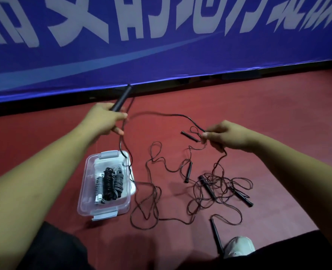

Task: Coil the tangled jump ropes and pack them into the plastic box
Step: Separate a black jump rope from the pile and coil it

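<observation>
Black cord [162, 114] stretches crosswise between the two hands. The left hand [104, 121] is wrapped round a handle [121, 100] that points away up-left, and the right hand [218, 136] pinches the cord farther along. The slack drops into a tangle [219, 190] on the red floor [278, 123], right of the box [83, 193], which lies nearer the left hand.

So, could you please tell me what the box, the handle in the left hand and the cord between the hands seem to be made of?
Box: clear, glossy hard plastic; coiled ropes show through its walls.
Handle in the left hand: matte black, probably plastic or foam; blur leaves it open.
Cord: thin, dark, limp, likely plastic-coated; it sags and loops freely.
</observation>
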Available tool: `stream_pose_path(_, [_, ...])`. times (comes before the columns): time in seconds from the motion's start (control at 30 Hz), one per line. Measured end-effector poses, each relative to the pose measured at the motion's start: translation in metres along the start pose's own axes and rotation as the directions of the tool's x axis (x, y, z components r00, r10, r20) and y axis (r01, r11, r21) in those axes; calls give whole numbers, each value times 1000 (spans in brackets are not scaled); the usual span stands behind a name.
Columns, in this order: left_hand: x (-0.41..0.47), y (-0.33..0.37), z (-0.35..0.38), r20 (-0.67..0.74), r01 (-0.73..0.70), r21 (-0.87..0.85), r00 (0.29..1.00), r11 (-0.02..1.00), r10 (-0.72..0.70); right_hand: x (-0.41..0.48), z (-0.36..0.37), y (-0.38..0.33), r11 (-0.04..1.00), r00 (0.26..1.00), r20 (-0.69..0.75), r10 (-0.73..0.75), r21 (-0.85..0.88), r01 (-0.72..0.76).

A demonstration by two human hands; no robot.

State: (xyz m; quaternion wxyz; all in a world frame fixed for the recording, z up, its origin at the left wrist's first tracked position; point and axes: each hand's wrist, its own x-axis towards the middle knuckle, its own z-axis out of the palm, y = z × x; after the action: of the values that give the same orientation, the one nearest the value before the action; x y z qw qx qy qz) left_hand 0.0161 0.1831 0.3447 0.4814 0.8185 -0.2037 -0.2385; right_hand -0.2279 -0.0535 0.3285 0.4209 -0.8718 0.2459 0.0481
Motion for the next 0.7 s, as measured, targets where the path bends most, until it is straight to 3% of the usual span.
stream_pose_path(0.07, [-5, 5, 10, 7, -69, -42, 998, 997, 69, 1, 6, -24, 996, 996, 8, -85, -26, 85])
stream_pose_path(0.2, [-28, 22, 36, 242, -182, -263, 938, 947, 247, -2, 19, -73, 969, 971, 21, -238, -64, 239])
stream_pose_path(0.3, [-41, 29, 47, 320, -270, -220, 888, 937, 331, -4, 20, -96, 949, 949, -38, -314, -48, 312])
stream_pose_path(0.4, [-41, 27, 49, 368, -247, -237, 872, 940, 322, -5, 14, -98, 944, 942, -110, -317, 57, 324])
stream_pose_path(0.5, [-34, 27, 45, 242, -208, -324, 925, 923, 294, -1, 13, -80, 958, 958, -31, -284, 33, 285])
stream_pose_path(0.63, [-17, 23, 26, 64, -141, -522, 977, 841, 204, 12, 10, -17, 988, 997, 73, -14, -153, 25])
stream_pose_path(0.7, [-8, 16, 18, 5, -123, -497, 990, 859, 144, 11, 11, 5, 980, 995, 68, 71, -193, -56])
